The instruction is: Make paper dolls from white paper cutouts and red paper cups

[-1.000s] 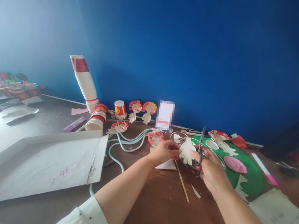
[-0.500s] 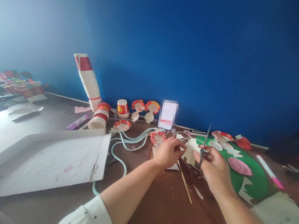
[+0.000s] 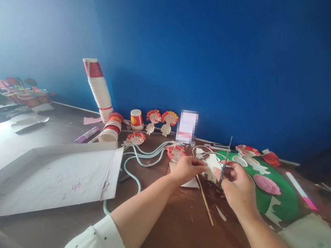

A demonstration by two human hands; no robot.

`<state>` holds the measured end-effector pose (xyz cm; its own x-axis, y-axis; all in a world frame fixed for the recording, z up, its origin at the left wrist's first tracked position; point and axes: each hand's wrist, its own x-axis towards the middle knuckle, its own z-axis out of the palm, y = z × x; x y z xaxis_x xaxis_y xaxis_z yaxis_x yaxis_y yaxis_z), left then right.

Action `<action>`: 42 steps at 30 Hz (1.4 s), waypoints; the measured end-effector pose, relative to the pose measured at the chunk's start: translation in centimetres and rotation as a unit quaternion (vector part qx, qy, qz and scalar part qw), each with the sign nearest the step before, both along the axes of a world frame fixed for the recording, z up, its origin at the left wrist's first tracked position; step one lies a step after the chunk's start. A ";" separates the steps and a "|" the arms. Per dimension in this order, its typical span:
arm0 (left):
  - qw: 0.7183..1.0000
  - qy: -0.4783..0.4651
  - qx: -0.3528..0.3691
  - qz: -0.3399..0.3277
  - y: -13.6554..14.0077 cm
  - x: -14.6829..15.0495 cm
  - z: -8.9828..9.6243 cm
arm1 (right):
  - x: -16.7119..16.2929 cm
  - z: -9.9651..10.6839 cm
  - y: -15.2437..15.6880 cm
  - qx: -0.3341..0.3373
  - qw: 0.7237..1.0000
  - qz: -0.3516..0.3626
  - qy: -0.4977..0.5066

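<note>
My left hand point(image 3: 188, 170) pinches the left edge of a cream paper cut-out point(image 3: 213, 166) between thumb and fingers. On the other side my right hand point(image 3: 238, 184) is closed round a pair of scissors point(image 3: 226, 159), whose blades point upward, away from me. The right thumb also reaches to the cut-out's right edge. Notches show along the lower side of the paper. Beneath my hands lie a thin wooden stick point(image 3: 205, 202) and small paper scraps point(image 3: 220, 212). The scissor handles are mostly hidden by my right fingers.
Lion-like paper figures point(image 3: 169, 123) lean on the blue wall beside a paper cup point(image 3: 136, 120) and a tall cup stack point(image 3: 99, 90). A white box lid point(image 3: 45, 178) and pale blue cord point(image 3: 132, 174) lie left. At right are a green disc point(image 3: 288, 201) and a marker point(image 3: 301, 190).
My left hand has come slightly right and closed its fingertips onto the cut-out's edge. The paper has tilted a little; the scissors stay in my right hand.
</note>
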<state>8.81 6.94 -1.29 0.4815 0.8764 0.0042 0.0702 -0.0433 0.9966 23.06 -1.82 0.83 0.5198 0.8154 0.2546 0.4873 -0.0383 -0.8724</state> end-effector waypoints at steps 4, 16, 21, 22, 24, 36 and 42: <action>0.998 -0.032 -0.051 0.016 0.0 0.2 0.1 | -0.1 -0.2 -0.1 -0.004 0.999 -0.002 -0.040; 1.000 -0.004 -0.018 0.017 0.1 -0.1 0.2 | -0.2 -0.2 -0.2 0.004 0.992 -0.009 -0.122; 0.999 0.025 0.030 0.009 0.0 -0.2 0.1 | -0.4 0.1 -0.3 0.000 0.995 -0.004 -0.095; 0.998 0.035 0.045 0.006 -0.1 -0.2 0.1 | -0.4 0.2 -0.2 0.001 0.996 -0.003 -0.087; 0.995 0.056 0.079 -0.001 -0.1 -0.2 0.0 | -0.5 0.3 -0.2 0.002 0.997 -0.005 -0.075; 0.974 0.167 0.149 0.025 -1.8 0.4 1.3 | -0.4 -0.9 0.0 0.014 0.991 -0.012 -0.129; 0.979 0.181 0.079 0.052 -1.9 0.7 1.4 | -0.8 -1.6 -0.2 0.076 0.979 -0.016 -0.191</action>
<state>9.46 5.05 0.07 0.3847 0.9230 -0.0116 0.4299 -0.1680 0.8871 22.23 -1.99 -0.74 0.3875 0.7382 0.5521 0.7793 0.0576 -0.6240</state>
